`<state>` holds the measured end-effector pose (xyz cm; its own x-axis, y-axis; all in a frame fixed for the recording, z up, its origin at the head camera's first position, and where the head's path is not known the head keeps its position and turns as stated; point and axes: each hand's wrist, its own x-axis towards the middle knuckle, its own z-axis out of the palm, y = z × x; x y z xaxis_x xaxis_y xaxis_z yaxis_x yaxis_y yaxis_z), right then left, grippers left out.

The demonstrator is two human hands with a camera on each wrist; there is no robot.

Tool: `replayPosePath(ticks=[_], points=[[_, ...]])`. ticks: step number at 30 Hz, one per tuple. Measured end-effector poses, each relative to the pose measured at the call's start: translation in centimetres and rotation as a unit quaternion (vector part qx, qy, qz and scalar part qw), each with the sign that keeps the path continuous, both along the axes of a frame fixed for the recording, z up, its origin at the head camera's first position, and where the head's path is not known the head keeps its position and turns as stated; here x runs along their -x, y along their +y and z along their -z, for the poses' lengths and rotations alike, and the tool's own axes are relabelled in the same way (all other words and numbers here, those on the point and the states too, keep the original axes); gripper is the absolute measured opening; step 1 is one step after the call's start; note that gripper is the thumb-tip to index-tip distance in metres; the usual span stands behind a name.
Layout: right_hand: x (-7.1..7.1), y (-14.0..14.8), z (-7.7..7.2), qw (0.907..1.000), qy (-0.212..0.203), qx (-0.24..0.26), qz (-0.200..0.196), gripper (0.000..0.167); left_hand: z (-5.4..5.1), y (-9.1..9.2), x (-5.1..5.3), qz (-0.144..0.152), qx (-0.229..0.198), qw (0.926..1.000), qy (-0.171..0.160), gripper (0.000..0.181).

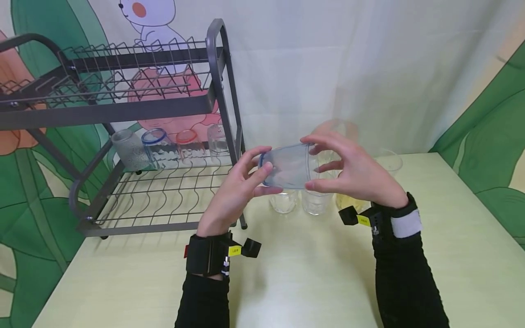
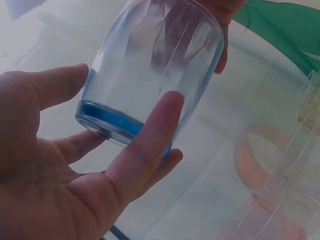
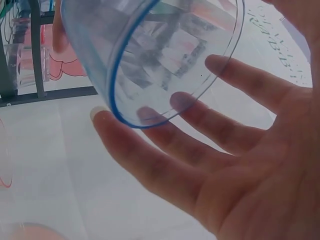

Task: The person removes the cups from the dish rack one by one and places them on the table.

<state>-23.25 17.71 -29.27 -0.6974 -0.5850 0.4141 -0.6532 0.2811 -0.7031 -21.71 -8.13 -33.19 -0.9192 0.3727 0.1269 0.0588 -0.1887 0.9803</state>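
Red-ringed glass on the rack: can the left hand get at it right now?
Probably not: the left hand is holding the blue glass, and the rack's side post seems to stand between that hand and the red-ringed glass.

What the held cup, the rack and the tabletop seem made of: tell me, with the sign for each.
Held cup: glossy glass or clear hard plastic; it is see-through, with blue at both ends. Rack: probably dark-coated metal, satin finish, judging by its thin wires and bent frame. Tabletop: perhaps laminate, smooth and pale with a soft sheen.
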Motion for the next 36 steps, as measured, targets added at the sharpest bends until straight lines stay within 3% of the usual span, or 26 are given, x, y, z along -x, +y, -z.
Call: replayPosePath(ticks=[8, 18, 23, 29, 36], points=[[-0.1, 0.3, 0.0, 0.9999, 0.002, 0.009, -0.005, 0.073, 0.1, -0.2, -0.1, 0.012, 0.004, 0.9999, 0.005, 0.05], [-1.1, 1.3, -1.7, 0.9996, 0.023, -0.005, 0.017, 0.072, -0.3, -0.3, 0.0, 0.014, 0.012, 0.9996, 0.023, 0.048], [-2.1, 2.0, -2.8, 0.9992, 0.005, -0.004, 0.039, 0.07, -0.4, -1.0, 0.0, -0.005, 0.007, 0.9992, 0.038, 0.042], [-1.2, 4.2, -1.7, 0.9973, -0.002, 0.006, 0.073, 0.075, -0.6, -2.1, -0.2, -0.024, 0.011, 0.9985, 0.048, 0.041], [-1.4, 6.2, -1.7, 0.9901, 0.009, -0.036, 0.135, 0.072, -0.7, -3.2, -0.3, -0.038, 0.017, 0.9978, 0.051, 0.04]])
